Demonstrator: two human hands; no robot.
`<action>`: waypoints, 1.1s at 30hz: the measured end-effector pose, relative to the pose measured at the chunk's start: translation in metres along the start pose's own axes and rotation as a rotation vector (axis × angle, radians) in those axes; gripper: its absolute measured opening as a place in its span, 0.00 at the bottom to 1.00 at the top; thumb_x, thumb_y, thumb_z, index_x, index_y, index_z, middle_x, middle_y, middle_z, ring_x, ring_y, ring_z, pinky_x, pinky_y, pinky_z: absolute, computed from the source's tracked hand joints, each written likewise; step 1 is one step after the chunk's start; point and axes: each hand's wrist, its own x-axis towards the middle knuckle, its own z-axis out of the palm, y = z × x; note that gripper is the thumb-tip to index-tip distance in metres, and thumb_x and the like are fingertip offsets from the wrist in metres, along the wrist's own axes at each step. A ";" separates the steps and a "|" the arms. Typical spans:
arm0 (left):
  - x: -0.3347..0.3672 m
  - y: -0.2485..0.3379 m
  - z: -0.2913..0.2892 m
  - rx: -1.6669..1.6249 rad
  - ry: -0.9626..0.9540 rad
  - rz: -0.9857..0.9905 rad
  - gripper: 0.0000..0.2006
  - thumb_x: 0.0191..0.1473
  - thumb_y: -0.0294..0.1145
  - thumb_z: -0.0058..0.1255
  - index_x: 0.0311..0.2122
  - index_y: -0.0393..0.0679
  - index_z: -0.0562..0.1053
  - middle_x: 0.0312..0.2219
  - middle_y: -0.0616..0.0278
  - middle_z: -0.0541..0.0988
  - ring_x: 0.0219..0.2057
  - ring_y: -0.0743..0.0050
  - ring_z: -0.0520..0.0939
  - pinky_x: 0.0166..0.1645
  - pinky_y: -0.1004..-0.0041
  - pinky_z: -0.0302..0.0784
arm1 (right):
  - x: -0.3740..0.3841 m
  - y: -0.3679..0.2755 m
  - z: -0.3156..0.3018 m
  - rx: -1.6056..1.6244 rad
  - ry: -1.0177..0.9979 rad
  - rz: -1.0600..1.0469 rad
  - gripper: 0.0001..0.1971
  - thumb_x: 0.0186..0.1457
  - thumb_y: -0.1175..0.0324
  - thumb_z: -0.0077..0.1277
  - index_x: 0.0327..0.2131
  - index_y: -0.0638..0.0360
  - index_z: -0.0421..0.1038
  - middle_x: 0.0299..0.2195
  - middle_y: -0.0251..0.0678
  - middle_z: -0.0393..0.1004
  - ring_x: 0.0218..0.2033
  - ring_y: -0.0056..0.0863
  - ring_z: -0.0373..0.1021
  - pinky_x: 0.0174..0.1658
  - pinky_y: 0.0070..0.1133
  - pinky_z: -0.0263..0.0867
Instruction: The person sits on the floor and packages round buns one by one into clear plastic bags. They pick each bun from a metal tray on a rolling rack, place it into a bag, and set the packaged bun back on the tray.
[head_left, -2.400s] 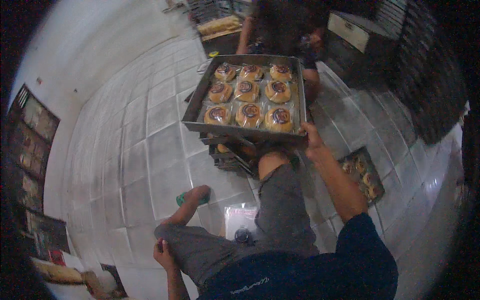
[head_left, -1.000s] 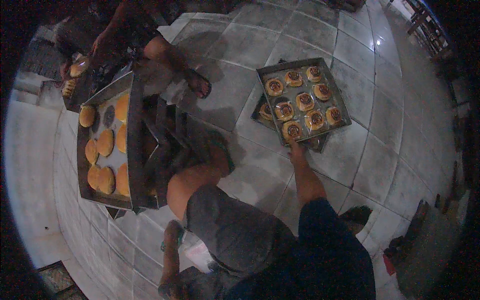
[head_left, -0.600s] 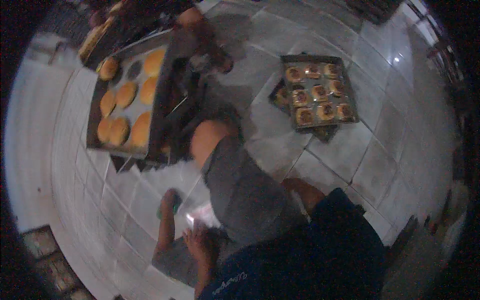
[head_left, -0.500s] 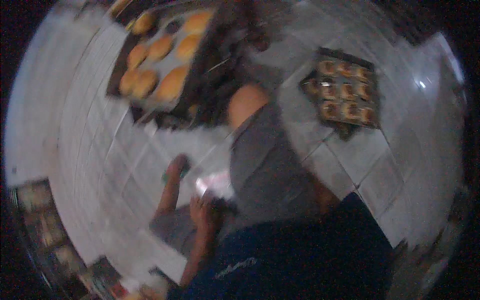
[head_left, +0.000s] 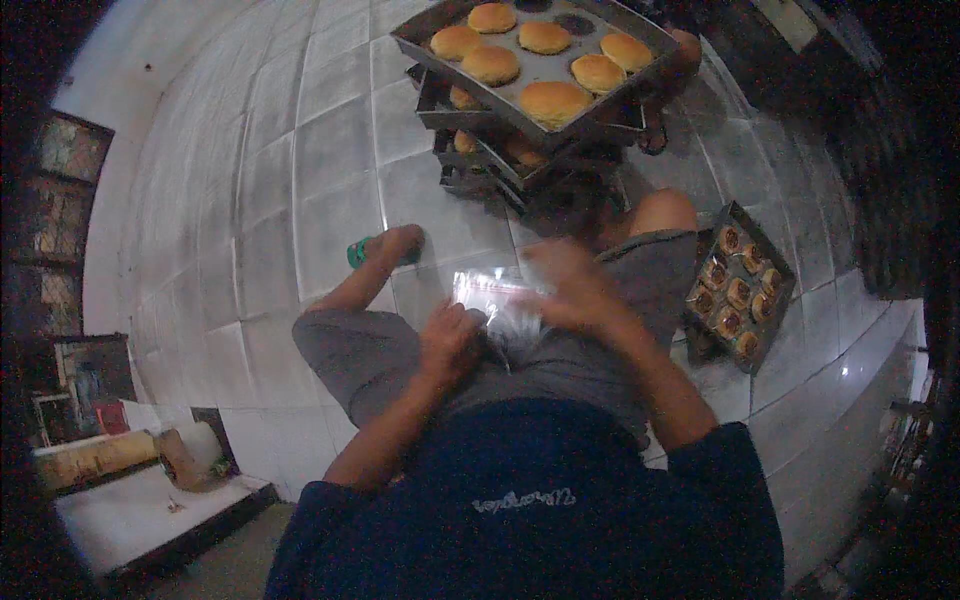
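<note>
A clear plastic bag [head_left: 490,288] with a pinkish stripe near its upper edge lies over my lap, shiny with reflected light. My left hand [head_left: 450,338] is closed on the bag's left side. At the opposite side is my right hand [head_left: 578,288], its thumb side close to the bag's edge. Motion smears its fingers, so I cannot tell whether it grips the plastic. Beyond my hands, round golden buns [head_left: 490,64] sit apart on the top metal tray [head_left: 455,77] of a stack.
Lower trays [head_left: 440,112] in the stack jut out at angles. To my right, a smaller tray [head_left: 777,325] holds several dark-topped buns [head_left: 738,292]. Pale tiles [head_left: 335,150] cover the floor. At lower left, a white ledge [head_left: 150,510] bears a yellowish roll [head_left: 95,458].
The view has turned and sharpened, shifting the tray stack rightward in the picture. My right hand now shows at the bag's right side; my left hand stays at the bag.
</note>
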 end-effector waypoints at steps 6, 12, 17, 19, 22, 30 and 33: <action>-0.020 0.046 -0.068 -0.301 0.055 -0.132 0.10 0.52 0.37 0.65 0.35 0.47 0.77 0.30 0.58 0.77 0.31 0.55 0.79 0.39 0.59 0.73 | -0.005 -0.028 0.062 0.429 -0.298 0.455 0.15 0.59 0.63 0.58 0.45 0.62 0.79 0.36 0.42 0.84 0.37 0.33 0.79 0.45 0.30 0.73; 0.017 0.060 -0.016 -1.964 0.172 -0.941 0.19 0.59 0.44 0.65 0.48 0.45 0.74 0.40 0.63 0.79 0.43 0.64 0.80 0.48 0.63 0.76 | 0.019 -0.063 0.028 0.995 0.039 0.663 0.11 0.60 0.66 0.59 0.43 0.61 0.80 0.37 0.34 0.84 0.36 0.22 0.78 0.38 0.23 0.74; 0.038 -0.005 -0.073 -1.530 0.548 -0.810 0.16 0.62 0.40 0.60 0.48 0.41 0.74 0.44 0.59 0.79 0.45 0.69 0.80 0.51 0.67 0.79 | 0.072 -0.050 -0.020 0.840 -0.026 0.414 0.12 0.63 0.63 0.59 0.42 0.62 0.81 0.35 0.31 0.83 0.35 0.23 0.78 0.40 0.26 0.76; 0.016 -0.052 -0.054 -1.465 0.572 -1.009 0.13 0.61 0.38 0.61 0.45 0.41 0.75 0.38 0.61 0.80 0.38 0.70 0.81 0.45 0.69 0.80 | 0.153 -0.047 -0.076 0.386 0.096 0.351 0.16 0.64 0.60 0.57 0.43 0.64 0.81 0.37 0.36 0.84 0.37 0.30 0.79 0.43 0.29 0.75; 0.011 -0.086 -0.023 -1.203 0.484 -1.071 0.12 0.59 0.34 0.61 0.43 0.37 0.77 0.32 0.64 0.79 0.31 0.78 0.78 0.35 0.74 0.74 | 0.239 0.074 -0.093 -0.076 0.218 0.367 0.24 0.61 0.51 0.59 0.44 0.67 0.80 0.39 0.47 0.84 0.40 0.39 0.81 0.47 0.31 0.74; 0.014 -0.101 -0.022 -0.977 0.583 -0.958 0.12 0.59 0.39 0.60 0.39 0.40 0.77 0.26 0.67 0.78 0.31 0.78 0.77 0.34 0.73 0.72 | 0.289 0.142 -0.124 -0.423 -0.643 0.683 0.39 0.41 0.42 0.72 0.46 0.68 0.78 0.42 0.50 0.82 0.40 0.44 0.80 0.46 0.36 0.73; 0.015 -0.101 -0.015 -1.160 0.541 -0.964 0.18 0.61 0.49 0.59 0.41 0.42 0.78 0.28 0.66 0.78 0.32 0.76 0.78 0.35 0.70 0.74 | 0.264 0.132 -0.126 -0.149 -0.491 0.403 0.38 0.42 0.43 0.71 0.47 0.68 0.77 0.42 0.48 0.81 0.42 0.40 0.79 0.46 0.33 0.73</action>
